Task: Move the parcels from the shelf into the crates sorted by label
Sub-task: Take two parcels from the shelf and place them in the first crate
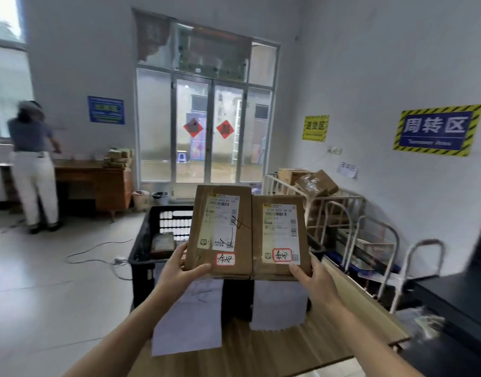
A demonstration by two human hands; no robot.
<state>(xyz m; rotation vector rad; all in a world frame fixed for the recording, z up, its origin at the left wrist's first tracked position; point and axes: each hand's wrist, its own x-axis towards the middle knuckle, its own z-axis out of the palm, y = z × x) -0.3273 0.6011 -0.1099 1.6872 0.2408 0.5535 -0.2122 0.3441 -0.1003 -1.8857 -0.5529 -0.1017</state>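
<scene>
Head view:
- Left hand grips the left parcel at its lower-left corner, thumb across the front and fingers behind.
- Right hand grips the right parcel at its lower-right corner in the same way.
- Both parcels are brown cardboard, held up side by side with their edges touching and labels facing the camera. Each has a printed shipping label plus a red-bordered sticker with handwriting, and the handwriting looks the same on both.
- The parcels are in the air above the black crate, near its front edge. One small parcel lies inside at the left.
- The held parcels block most of the crate interior and whatever is behind on the right, so I can't tell what's there.
- White paper sheets hang on the crate front, over a wood-grain table.
- To the right is a white metal rack with more boxes, and a blue sign with a striped border is on the wall.
- To the left a person stands at a wooden desk, and a cable lies on the floor.
- A glass door is straight ahead, with two bins beside it.
</scene>
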